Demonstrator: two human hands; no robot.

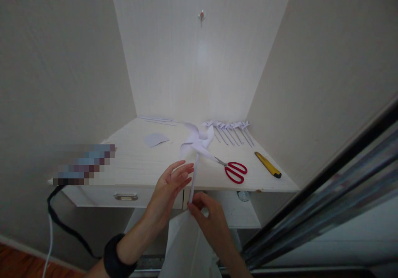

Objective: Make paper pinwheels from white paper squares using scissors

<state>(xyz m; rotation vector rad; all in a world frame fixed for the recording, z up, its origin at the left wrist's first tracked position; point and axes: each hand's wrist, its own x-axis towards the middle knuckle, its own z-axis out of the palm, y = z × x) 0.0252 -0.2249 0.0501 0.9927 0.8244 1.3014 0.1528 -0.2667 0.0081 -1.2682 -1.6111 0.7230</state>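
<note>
A white paper pinwheel (199,142) with curved blades is held upright in front of me on a thin paper stick (194,176). My right hand (208,213) pinches the lower end of that stick between thumb and fingers. Beside the stick, on its left, my left hand (174,182) has its fingers stretched out. Its fingertips are close to the stick; whether they touch it I cannot tell. Red-handled scissors (235,171) lie on the white shelf (133,162) just right of the pinwheel, blades pointing toward it.
Several finished pinwheels (230,127) lie in a row at the back right. Thin paper sticks (158,121) and a paper piece (155,139) are at the back left. A yellow utility knife (267,164) rests near the right edge. A blurred-out item (85,164) with a black strap sits left.
</note>
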